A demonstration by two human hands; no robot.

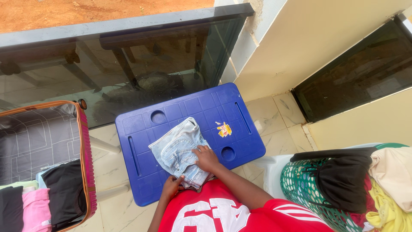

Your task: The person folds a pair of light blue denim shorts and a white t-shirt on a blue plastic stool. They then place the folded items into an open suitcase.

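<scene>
Denim, pale and faded, lies under both hands at the lower middle of the frame: a pair of folded jean shorts [180, 151] spread on a blue plastic desk [141, 129]. The right hand [207, 157] rests flat on the fabric with its fingers spread, pressing the fold down so it keeps its shape. The left hand [171, 187] pinches the near edge of the shorts at the desk's front rim, fingers curled around the cloth, which seems to keep the bundle from sliding while the other hand smooths it. The shorts lie slanted across the desk, waistband end pointing towards the upper right.

On the desk top, just right of the shorts, sits a small yellow and red sticker [224, 129] of ragged outline; its print is too small to make out. Two round cup hollows and two long slots are moulded into the blue surface.

At the bottom edge, a red shirt [223, 212] with large white lettering covers the person's chest. At the lower right stands a green perforated laundry basket [300, 184], heaped with black, cream and yellow clothes, close to the right arm and easy to reach. At the left edge an open suitcase [88, 172] with a pink shell and grey patterned lining holds folded black and pink garments stacked on edge in a row. Dark glass panels [128, 56] and pale floor tiles [274, 116] fill the upper frame.
</scene>
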